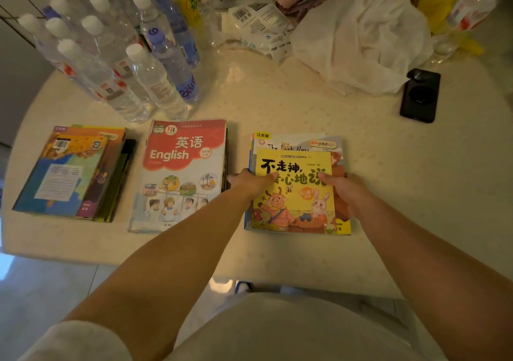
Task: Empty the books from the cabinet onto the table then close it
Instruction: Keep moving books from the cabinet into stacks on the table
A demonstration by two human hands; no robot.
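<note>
Three piles of books lie on the cream round table [277, 105]. On the right is a stack topped by a yellow picture book [294, 197]; my left hand [251, 181] grips its left edge and my right hand [344, 191] grips its right edge, thumbs on the cover. The stack rests on the table. In the middle lies a pile topped by a red English textbook [180, 174]. At the left sits a third stack with a blue and orange back cover [69, 177] on top. No cabinet is in view.
Several clear water bottles [119, 55] stand at the table's back left. A white plastic bag [361, 38] and crumpled packaging [261, 24] lie at the back. A black phone [420, 95] lies at the right. Tiled floor shows below the table's near edge.
</note>
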